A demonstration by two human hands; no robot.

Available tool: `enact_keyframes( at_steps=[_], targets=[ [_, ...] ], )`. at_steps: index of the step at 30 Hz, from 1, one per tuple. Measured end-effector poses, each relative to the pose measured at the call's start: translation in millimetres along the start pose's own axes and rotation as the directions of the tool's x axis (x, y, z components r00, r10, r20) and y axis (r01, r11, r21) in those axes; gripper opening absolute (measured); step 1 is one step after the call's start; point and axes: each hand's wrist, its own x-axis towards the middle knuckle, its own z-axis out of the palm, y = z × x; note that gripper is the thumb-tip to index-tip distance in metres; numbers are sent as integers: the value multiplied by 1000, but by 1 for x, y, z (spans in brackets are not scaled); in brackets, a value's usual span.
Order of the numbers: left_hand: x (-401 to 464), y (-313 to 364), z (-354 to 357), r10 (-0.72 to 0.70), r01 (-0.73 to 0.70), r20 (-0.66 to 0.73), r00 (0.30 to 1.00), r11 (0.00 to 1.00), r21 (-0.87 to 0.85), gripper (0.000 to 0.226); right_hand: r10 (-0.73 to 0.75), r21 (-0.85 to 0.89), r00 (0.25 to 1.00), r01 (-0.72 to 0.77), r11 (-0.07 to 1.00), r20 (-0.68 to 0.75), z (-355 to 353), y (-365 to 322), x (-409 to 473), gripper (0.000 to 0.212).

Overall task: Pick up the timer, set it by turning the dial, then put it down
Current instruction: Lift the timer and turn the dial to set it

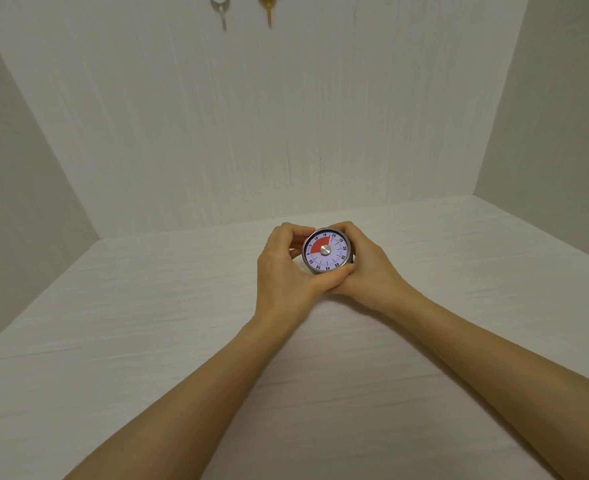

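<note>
timer above worktop centre, face up, possibly lifted | left hand curled round timer's left rim | right hand curled round its right rim | red wedge spans roughly 0–17

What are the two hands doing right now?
Left hand: closed around the left side of the timer.
Right hand: closed around the timer's right side.
</note>
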Motion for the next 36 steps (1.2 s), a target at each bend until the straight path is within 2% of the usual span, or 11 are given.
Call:
enact_keyframes(
  at_steps=[3,7,13,25,29,36],
  targets=[
    [0,1,1,-26,26,-35,999,1000,-9,58,-20,-58,996,15,998,-90,4,-2,-1,54],
    [0,0,1,-42,41,-31,999,999,-22,58,-42,-98,992,30,995,-122,6,-2,0,44],
    [3,-3,-2,3,-2,21,1000,999,-52,57,-39,-100,998,34,994,-54,-5,-1,5,48],
    [2,-2,-8,122,-114,221,968,992,-48,74,3,-130,994,12,991,113,-22,2,10,59],
    [0,-3,-5,98,-92,165,981,995,-47,74,-16,-98,994,26,995,104,-16,4,7,62],
    [-2,-3,-1,58,-54,85,995,997,-51,72,-35,-62,998,38,997,46,-7,7,2,56]
  ],
)
